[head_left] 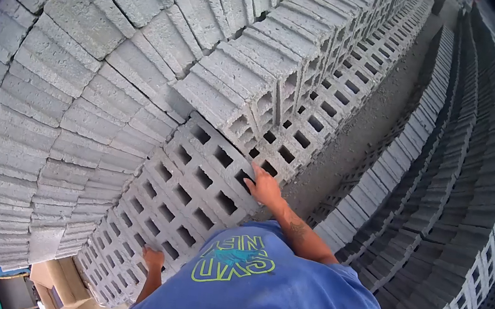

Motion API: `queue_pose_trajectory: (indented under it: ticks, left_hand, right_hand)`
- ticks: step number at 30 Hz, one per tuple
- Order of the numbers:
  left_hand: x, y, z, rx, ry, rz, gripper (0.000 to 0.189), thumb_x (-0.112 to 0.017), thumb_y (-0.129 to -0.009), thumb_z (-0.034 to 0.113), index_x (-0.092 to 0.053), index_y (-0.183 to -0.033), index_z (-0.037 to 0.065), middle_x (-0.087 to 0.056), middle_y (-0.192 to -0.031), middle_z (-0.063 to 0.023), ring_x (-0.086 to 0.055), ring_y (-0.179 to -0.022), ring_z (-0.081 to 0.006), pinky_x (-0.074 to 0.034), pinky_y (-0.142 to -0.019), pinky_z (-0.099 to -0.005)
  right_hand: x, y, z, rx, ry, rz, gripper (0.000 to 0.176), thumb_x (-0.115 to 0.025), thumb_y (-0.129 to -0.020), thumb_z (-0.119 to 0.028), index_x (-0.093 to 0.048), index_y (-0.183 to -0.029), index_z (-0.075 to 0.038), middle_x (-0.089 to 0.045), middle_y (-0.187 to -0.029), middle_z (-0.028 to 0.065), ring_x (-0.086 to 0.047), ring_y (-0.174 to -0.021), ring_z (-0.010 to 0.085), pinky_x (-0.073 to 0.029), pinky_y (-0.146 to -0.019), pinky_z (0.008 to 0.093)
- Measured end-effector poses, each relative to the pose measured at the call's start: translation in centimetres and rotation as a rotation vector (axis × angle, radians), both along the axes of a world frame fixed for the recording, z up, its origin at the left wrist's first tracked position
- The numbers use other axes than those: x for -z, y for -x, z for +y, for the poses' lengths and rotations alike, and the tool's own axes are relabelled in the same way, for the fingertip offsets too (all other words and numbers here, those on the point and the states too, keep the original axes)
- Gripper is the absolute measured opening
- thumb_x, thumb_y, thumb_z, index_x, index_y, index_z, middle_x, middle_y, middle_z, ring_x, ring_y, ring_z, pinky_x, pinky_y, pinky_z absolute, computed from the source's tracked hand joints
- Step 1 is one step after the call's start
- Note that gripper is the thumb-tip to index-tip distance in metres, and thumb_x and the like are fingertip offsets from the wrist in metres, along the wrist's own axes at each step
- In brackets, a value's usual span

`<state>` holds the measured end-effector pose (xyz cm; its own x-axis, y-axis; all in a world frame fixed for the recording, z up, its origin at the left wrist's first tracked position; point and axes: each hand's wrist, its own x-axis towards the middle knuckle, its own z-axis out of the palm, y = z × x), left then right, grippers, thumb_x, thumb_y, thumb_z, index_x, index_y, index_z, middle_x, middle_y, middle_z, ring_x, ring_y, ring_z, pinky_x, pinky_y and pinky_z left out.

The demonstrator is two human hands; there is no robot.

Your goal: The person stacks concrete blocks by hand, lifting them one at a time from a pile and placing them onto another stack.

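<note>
Rows of grey hollow concrete blocks (pixel 184 174) lie in front of me with their rectangular holes facing up. On the right edge of these blocks rests my right hand (pixel 265 187), its index finger and thumb spread beside a hole. It is open and grips nothing that I can see. Lower down, my left hand (pixel 153 258) touches the top of the same layer. Its visible fingers lie on the block surface, partly hidden by the wrist. Just beyond my right hand, a raised row of blocks (pixel 238 84) stands on the layer.
A tall wall of stacked blocks (pixel 53 95) rises on the left. To the right runs a narrow gritty floor strip (pixel 350 143), with long block stacks (pixel 437 200) beyond it. At the lower left are a tan box-like object (pixel 58 283) and a dark bin-like container (pixel 16 293).
</note>
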<state>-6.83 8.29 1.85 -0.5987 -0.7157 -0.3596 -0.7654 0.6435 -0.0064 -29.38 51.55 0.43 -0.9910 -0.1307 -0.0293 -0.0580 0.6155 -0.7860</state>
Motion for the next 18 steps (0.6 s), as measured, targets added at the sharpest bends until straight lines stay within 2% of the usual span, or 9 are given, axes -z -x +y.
queue_pose_trajectory:
  ticks: [3,5,8,9,13,18]
  left_hand:
    - [0.5,-0.3,-0.1,0.019,0.030,-0.024,0.072,-0.054,-0.075,0.019,-0.034,-0.137,-0.013,-0.035,-0.143,-0.0308,-0.030,-0.136,-0.0403,-0.024,-0.114,-0.0413]
    - [0.5,-1.0,0.5,-0.020,0.026,0.033,0.072,-0.054,-0.075,0.018,-0.034,-0.137,-0.013,-0.034,-0.142,-0.0316,-0.031,-0.135,-0.0414,-0.025,-0.114,-0.0417]
    - [-0.2,-0.1,0.6,-0.003,0.025,0.114,0.072,-0.054,-0.074,0.017,-0.034,-0.137,-0.014,-0.034,-0.142,-0.0331,-0.032,-0.134,-0.0430,-0.025,-0.114,-0.0422]
    - [-0.4,-0.8,1.1,0.008,0.015,0.138,0.072,-0.054,-0.074,0.016,-0.033,-0.136,-0.014,-0.034,-0.141,-0.0339,-0.032,-0.134,-0.0435,-0.025,-0.114,-0.0424]
    - [-0.9,0.4,3.3,-0.110,-0.016,0.119,0.075,-0.055,-0.074,0.017,-0.030,-0.138,-0.014,-0.030,-0.143,-0.0346,-0.030,-0.136,-0.0434,-0.024,-0.114,-0.0417]
    - [-1.8,1.5,4.1,-0.139,-0.050,-0.048,0.082,-0.057,-0.075,0.019,-0.022,-0.141,-0.014,-0.022,-0.147,-0.0337,-0.025,-0.139,-0.0418,-0.021,-0.115,-0.0405]
  right_hand:
    - [1.8,0.6,0.4,-0.072,0.041,0.096,0.059,-0.063,-0.087,-0.028,-0.041,-0.135,0.000,-0.060,-0.112,0.0294,-0.061,-0.097,0.0426,-0.049,-0.086,0.0468]
    - [1.6,1.1,0.8,-0.147,0.047,-0.084,0.059,-0.061,-0.088,-0.023,-0.038,-0.136,0.001,-0.059,-0.113,0.0308,-0.060,-0.100,0.0437,-0.049,-0.086,0.0473]
    - [1.9,1.9,1.1,-0.212,0.104,-0.058,0.059,-0.060,-0.089,-0.021,-0.035,-0.138,0.001,-0.057,-0.116,0.0315,-0.058,-0.103,0.0450,-0.048,-0.087,0.0475]
    - [2.3,1.8,1.1,-0.214,0.123,0.050,0.059,-0.060,-0.089,-0.021,-0.035,-0.138,0.002,-0.056,-0.117,0.0317,-0.057,-0.104,0.0462,-0.048,-0.088,0.0474]
    - [1.8,2.3,1.3,-0.279,0.177,0.059,0.058,-0.061,-0.089,-0.019,-0.036,-0.135,0.005,-0.054,-0.119,0.0335,-0.055,-0.107,0.0480,-0.047,-0.089,0.0476]
    - [1.7,1.9,1.3,-0.229,0.158,0.029,0.058,-0.062,-0.088,-0.018,-0.036,-0.135,0.005,-0.052,-0.125,0.0303,-0.052,-0.113,0.0464,-0.044,-0.095,0.0466]
